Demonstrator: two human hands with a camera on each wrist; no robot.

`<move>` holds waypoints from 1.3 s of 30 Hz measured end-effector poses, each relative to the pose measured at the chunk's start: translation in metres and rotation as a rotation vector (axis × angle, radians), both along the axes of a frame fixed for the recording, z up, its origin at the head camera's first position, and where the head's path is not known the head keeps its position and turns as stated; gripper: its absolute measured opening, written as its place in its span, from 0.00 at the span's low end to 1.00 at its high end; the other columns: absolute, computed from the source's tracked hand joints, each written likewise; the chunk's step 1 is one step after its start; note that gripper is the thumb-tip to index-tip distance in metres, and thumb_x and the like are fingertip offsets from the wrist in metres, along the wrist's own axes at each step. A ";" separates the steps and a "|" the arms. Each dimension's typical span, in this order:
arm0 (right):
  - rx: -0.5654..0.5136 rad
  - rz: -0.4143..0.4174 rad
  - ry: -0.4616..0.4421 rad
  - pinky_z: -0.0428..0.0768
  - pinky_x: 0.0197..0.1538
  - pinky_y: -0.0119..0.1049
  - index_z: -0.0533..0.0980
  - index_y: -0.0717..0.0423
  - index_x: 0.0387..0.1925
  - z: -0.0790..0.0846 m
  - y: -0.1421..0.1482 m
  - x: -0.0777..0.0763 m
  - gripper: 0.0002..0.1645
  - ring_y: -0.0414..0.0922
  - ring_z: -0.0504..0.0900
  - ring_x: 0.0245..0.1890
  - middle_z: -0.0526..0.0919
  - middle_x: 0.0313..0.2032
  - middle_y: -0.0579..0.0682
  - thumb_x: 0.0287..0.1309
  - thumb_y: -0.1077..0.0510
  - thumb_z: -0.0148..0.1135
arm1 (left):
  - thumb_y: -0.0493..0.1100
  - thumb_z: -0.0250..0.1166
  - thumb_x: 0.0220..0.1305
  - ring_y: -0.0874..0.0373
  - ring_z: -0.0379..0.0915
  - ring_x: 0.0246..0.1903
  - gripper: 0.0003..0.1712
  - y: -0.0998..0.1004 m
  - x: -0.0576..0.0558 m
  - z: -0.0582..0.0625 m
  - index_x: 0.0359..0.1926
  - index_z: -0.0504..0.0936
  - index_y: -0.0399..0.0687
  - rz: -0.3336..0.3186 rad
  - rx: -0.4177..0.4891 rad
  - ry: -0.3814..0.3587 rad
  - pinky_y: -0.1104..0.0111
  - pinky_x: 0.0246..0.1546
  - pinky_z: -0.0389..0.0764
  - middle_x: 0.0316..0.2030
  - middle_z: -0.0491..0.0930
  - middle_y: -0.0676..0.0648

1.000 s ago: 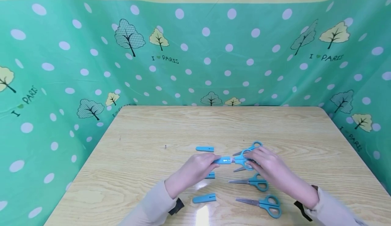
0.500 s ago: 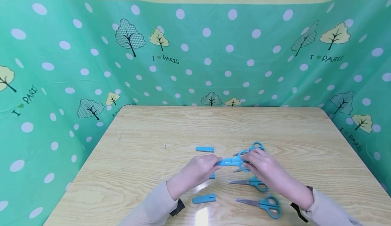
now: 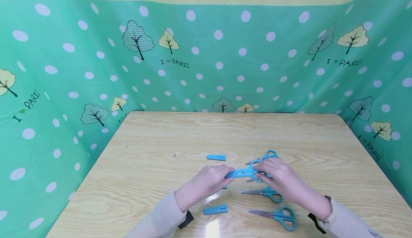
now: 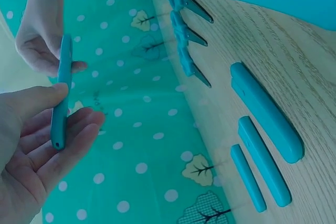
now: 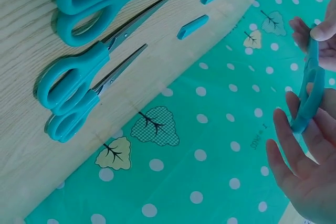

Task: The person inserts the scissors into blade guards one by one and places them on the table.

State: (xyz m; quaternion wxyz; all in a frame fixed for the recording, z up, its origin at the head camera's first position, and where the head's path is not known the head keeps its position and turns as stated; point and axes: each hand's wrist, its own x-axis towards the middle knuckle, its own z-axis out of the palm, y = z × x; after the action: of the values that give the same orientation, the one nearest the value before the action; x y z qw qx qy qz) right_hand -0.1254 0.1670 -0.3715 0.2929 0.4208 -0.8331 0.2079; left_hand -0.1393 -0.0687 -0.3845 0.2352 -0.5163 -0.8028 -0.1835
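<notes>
- My left hand (image 3: 214, 177) pinches a blue cover (image 3: 236, 174) between thumb and fingers.
- My right hand (image 3: 278, 172) holds the blue scissors (image 3: 248, 173) by their handle loops; the blades sit inside that cover, above the worktop (image 3: 161, 134).
- Four more scissors (image 3: 277, 214) lie on the worktop at my right, blades pointing left.
- Loose covers (image 3: 215, 209) lie left of them, apart from the blades.
</notes>
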 end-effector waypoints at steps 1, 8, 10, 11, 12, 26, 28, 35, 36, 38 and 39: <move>-0.002 0.003 -0.005 0.78 0.35 0.35 0.79 0.56 0.31 0.000 0.000 0.000 0.26 0.41 0.78 0.31 0.81 0.29 0.43 0.62 0.44 0.39 | 0.36 0.67 0.48 0.66 0.76 0.23 0.12 0.000 0.000 0.000 0.36 0.78 0.35 -0.003 0.007 -0.011 0.88 0.27 0.72 0.27 0.79 0.48; -0.043 0.056 -0.009 0.76 0.38 0.33 0.79 0.55 0.33 -0.001 0.005 -0.005 0.17 0.42 0.78 0.34 0.81 0.33 0.44 0.60 0.48 0.49 | 0.36 0.67 0.48 0.65 0.77 0.25 0.13 -0.008 -0.001 0.000 0.36 0.77 0.35 0.017 0.001 -0.017 0.87 0.29 0.73 0.28 0.80 0.48; -0.056 0.054 -0.015 0.74 0.45 0.31 0.79 0.55 0.34 0.000 0.007 -0.005 0.17 0.43 0.78 0.36 0.81 0.34 0.44 0.60 0.48 0.49 | 0.36 0.66 0.49 0.65 0.77 0.25 0.13 -0.011 -0.002 -0.001 0.37 0.77 0.35 0.037 -0.013 -0.009 0.87 0.29 0.73 0.28 0.81 0.48; -0.060 0.049 -0.017 0.73 0.47 0.31 0.79 0.55 0.34 0.000 0.008 -0.005 0.17 0.43 0.78 0.36 0.81 0.35 0.44 0.59 0.48 0.50 | 0.37 0.66 0.49 0.65 0.77 0.25 0.14 -0.013 -0.003 -0.001 0.37 0.77 0.35 0.048 -0.017 -0.012 0.87 0.29 0.73 0.28 0.81 0.48; -0.066 0.047 -0.025 0.72 0.49 0.30 0.79 0.55 0.34 0.000 0.009 -0.005 0.17 0.43 0.78 0.36 0.81 0.35 0.44 0.59 0.48 0.50 | 0.37 0.66 0.49 0.65 0.77 0.25 0.14 -0.014 -0.003 -0.002 0.38 0.77 0.36 0.059 -0.020 -0.018 0.86 0.29 0.74 0.28 0.81 0.48; -0.062 -0.010 -0.116 0.68 0.47 0.17 0.79 0.54 0.32 -0.004 0.033 -0.006 0.15 0.44 0.79 0.35 0.82 0.33 0.44 0.56 0.47 0.55 | 0.39 0.65 0.51 0.60 0.79 0.30 0.15 -0.046 -0.011 -0.006 0.40 0.77 0.36 0.204 -0.032 -0.120 0.79 0.30 0.78 0.32 0.81 0.45; -0.050 -0.021 -0.126 0.69 0.46 0.17 0.79 0.54 0.31 -0.005 0.036 -0.006 0.14 0.44 0.79 0.34 0.82 0.32 0.44 0.55 0.48 0.57 | 0.38 0.66 0.50 0.59 0.79 0.30 0.16 -0.051 -0.012 -0.009 0.40 0.77 0.35 0.214 -0.024 -0.113 0.78 0.31 0.78 0.32 0.81 0.45; -0.009 -0.072 -0.150 0.74 0.40 0.20 0.80 0.54 0.31 -0.008 0.045 -0.008 0.11 0.42 0.80 0.32 0.82 0.31 0.44 0.40 0.61 0.69 | 0.37 0.66 0.50 0.58 0.79 0.30 0.16 -0.068 -0.016 -0.016 0.40 0.77 0.35 0.278 0.006 -0.148 0.76 0.30 0.79 0.32 0.81 0.44; -0.009 -0.075 -0.157 0.74 0.40 0.19 0.79 0.54 0.32 -0.007 0.046 -0.007 0.14 0.41 0.80 0.32 0.82 0.31 0.44 0.37 0.64 0.70 | 0.37 0.66 0.50 0.58 0.79 0.30 0.15 -0.070 -0.016 -0.017 0.40 0.77 0.34 0.286 0.012 -0.157 0.76 0.29 0.79 0.32 0.81 0.44; -0.009 -0.080 -0.173 0.74 0.39 0.19 0.79 0.54 0.32 -0.007 0.048 -0.007 0.17 0.40 0.79 0.31 0.82 0.30 0.44 0.34 0.67 0.70 | 0.37 0.65 0.50 0.58 0.79 0.30 0.15 -0.075 -0.017 -0.018 0.40 0.77 0.34 0.302 0.025 -0.170 0.76 0.29 0.79 0.32 0.81 0.44; -0.009 -0.082 -0.177 0.74 0.38 0.19 0.79 0.55 0.32 -0.007 0.049 -0.006 0.18 0.39 0.79 0.31 0.82 0.30 0.44 0.32 0.68 0.70 | 0.37 0.66 0.50 0.57 0.79 0.29 0.15 -0.077 -0.017 -0.019 0.39 0.77 0.34 0.310 0.033 -0.170 0.76 0.29 0.79 0.32 0.81 0.44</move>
State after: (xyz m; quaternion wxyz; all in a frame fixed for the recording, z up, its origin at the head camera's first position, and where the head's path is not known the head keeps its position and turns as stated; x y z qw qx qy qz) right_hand -0.1316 0.2156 -0.3785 0.2281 0.3649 -0.8714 0.2356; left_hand -0.1567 -0.1457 -0.4034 0.2002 -0.3652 -0.8866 -0.2011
